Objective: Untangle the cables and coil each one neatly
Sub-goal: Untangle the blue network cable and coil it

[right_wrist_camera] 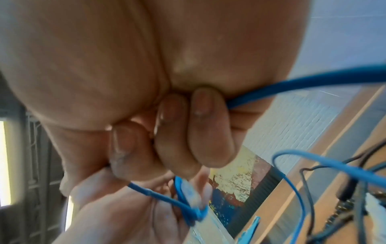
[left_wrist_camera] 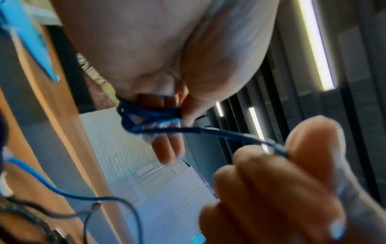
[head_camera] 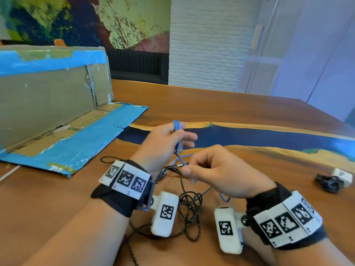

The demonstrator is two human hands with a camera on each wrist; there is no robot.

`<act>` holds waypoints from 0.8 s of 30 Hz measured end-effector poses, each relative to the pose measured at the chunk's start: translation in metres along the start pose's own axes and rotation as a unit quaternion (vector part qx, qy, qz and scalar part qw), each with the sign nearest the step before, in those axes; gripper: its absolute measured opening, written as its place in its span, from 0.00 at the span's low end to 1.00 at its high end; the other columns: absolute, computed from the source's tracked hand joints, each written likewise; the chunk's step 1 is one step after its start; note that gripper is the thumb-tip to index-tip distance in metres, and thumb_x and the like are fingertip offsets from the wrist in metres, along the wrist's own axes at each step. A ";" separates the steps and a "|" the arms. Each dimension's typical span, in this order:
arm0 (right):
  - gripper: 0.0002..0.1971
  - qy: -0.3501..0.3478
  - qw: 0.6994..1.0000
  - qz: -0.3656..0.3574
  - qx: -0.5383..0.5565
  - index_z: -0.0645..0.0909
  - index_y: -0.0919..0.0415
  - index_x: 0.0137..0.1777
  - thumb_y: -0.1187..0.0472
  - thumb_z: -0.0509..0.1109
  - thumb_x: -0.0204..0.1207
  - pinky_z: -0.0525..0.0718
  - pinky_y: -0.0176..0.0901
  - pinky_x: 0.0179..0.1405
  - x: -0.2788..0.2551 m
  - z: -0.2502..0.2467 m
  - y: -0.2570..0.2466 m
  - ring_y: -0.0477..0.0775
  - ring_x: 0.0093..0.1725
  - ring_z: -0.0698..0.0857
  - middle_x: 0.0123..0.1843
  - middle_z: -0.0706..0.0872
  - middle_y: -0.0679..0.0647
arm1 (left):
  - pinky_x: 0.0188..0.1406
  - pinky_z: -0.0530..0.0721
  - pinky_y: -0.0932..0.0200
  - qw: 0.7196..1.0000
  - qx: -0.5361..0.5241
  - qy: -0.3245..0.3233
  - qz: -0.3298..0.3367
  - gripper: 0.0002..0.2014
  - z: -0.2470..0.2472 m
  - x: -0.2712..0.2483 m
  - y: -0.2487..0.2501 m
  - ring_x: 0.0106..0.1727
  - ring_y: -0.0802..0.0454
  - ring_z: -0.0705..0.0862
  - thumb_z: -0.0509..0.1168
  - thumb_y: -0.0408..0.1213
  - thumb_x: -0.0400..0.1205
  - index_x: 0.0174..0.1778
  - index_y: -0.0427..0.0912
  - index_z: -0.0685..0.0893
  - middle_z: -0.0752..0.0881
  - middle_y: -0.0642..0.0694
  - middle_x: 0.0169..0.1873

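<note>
A thin blue cable (head_camera: 177, 126) is wound in several turns around the fingers of my left hand (head_camera: 172, 136), which holds the small coil above the table; the left wrist view shows the turns (left_wrist_camera: 146, 113) across the fingers. My right hand (head_camera: 194, 169) pinches a free stretch of the same blue cable (right_wrist_camera: 292, 85) just below and to the right, fingers curled. A black braided cable (head_camera: 190, 206) lies in a loose tangle on the table under both wrists, with thin black leads (head_camera: 169, 167) crossing the blue one.
An opened cardboard box (head_camera: 53, 104) with blue tape stands at the left on the wooden table (head_camera: 249, 116). A bundled black cable (head_camera: 327, 182) with a white block (head_camera: 342, 175) lies at the far right.
</note>
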State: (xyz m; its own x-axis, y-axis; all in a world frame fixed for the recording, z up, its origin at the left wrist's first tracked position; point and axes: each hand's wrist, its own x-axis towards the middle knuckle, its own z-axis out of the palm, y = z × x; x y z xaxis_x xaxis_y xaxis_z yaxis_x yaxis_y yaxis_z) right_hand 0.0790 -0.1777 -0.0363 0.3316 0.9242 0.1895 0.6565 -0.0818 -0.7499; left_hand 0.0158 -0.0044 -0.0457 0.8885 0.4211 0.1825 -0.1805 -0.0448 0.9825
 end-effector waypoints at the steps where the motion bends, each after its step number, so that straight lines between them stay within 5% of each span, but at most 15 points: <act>1: 0.14 0.020 0.999 -0.013 0.021 0.89 0.56 0.37 0.50 0.75 0.83 0.81 0.41 0.43 -0.001 -0.003 -0.001 0.58 0.32 0.77 0.30 0.80 0.67 | 0.46 0.88 0.59 0.998 0.045 -0.032 -0.007 0.13 0.001 -0.002 0.000 0.45 0.53 0.91 0.59 0.32 0.92 0.71 0.37 0.80 0.94 0.42 0.47; 4: 0.07 0.106 0.991 -0.043 0.067 0.92 0.59 0.45 0.61 0.74 0.84 0.86 0.45 0.50 -0.002 -0.014 0.001 0.56 0.44 0.91 0.40 0.93 0.57 | 0.35 0.84 0.59 0.985 0.115 -0.127 -0.031 0.15 0.003 -0.009 0.001 0.33 0.44 0.83 0.56 0.38 0.93 0.54 0.36 0.87 0.86 0.33 0.33; 7: 0.06 0.290 0.953 -0.031 0.080 0.92 0.55 0.44 0.64 0.76 0.81 0.77 0.27 0.31 0.000 -0.030 0.015 0.38 0.28 0.81 0.28 0.87 0.41 | 0.34 0.79 0.61 0.980 0.101 -0.162 -0.062 0.31 0.002 -0.013 0.005 0.24 0.46 0.72 0.50 0.53 0.93 0.51 0.30 0.89 0.67 0.41 0.20; 9: 0.06 0.349 0.932 -0.013 0.095 0.91 0.55 0.44 0.65 0.76 0.81 0.72 0.23 0.25 -0.001 -0.037 0.022 0.37 0.23 0.78 0.24 0.83 0.37 | 0.36 0.80 0.61 0.982 0.048 -0.174 -0.061 0.30 0.001 -0.014 0.008 0.22 0.47 0.67 0.53 0.55 0.90 0.47 0.30 0.88 0.60 0.46 0.20; 14: 0.09 0.308 0.948 0.014 0.077 0.92 0.55 0.57 0.62 0.70 0.86 0.71 0.25 0.29 0.003 -0.029 0.029 0.37 0.25 0.76 0.23 0.79 0.36 | 0.39 0.80 0.54 0.958 -0.183 -0.205 -0.077 0.19 -0.002 -0.018 0.012 0.17 0.54 0.62 0.59 0.47 0.86 0.34 0.42 0.83 0.58 0.54 0.17; 17: 0.14 0.236 0.967 0.035 0.088 0.90 0.49 0.65 0.62 0.65 0.89 0.65 0.35 0.28 0.008 -0.021 0.034 0.45 0.28 0.65 0.27 0.68 0.46 | 0.38 0.83 0.58 0.919 -0.336 -0.190 -0.087 0.18 -0.004 -0.016 0.012 0.16 0.56 0.64 0.56 0.44 0.85 0.39 0.37 0.87 0.56 0.53 0.21; 20: 0.19 0.172 0.980 0.057 0.082 0.85 0.44 0.71 0.64 0.60 0.91 0.66 0.31 0.23 0.009 -0.014 0.030 0.44 0.24 0.65 0.28 0.71 0.50 | 0.47 0.84 0.59 0.885 -0.421 -0.184 -0.076 0.21 0.001 -0.014 0.009 0.21 0.55 0.69 0.55 0.41 0.87 0.52 0.32 0.90 0.60 0.52 0.23; 24: 0.17 0.192 0.973 0.082 0.096 0.85 0.45 0.68 0.63 0.59 0.92 0.68 0.32 0.20 0.011 -0.014 0.032 0.42 0.20 0.67 0.27 0.77 0.49 | 0.47 0.84 0.59 0.895 -0.416 -0.143 -0.068 0.21 0.007 -0.012 0.007 0.22 0.56 0.67 0.56 0.43 0.88 0.54 0.33 0.91 0.63 0.53 0.22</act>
State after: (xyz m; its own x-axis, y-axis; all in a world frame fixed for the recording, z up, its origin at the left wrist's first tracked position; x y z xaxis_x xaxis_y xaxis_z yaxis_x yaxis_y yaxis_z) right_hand 0.1123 -0.1756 -0.0493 0.6736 0.6944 0.2533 0.4474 -0.1103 -0.8875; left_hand 0.0067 -0.0158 -0.0412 0.9762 0.1164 0.1830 -0.2090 0.7303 0.6504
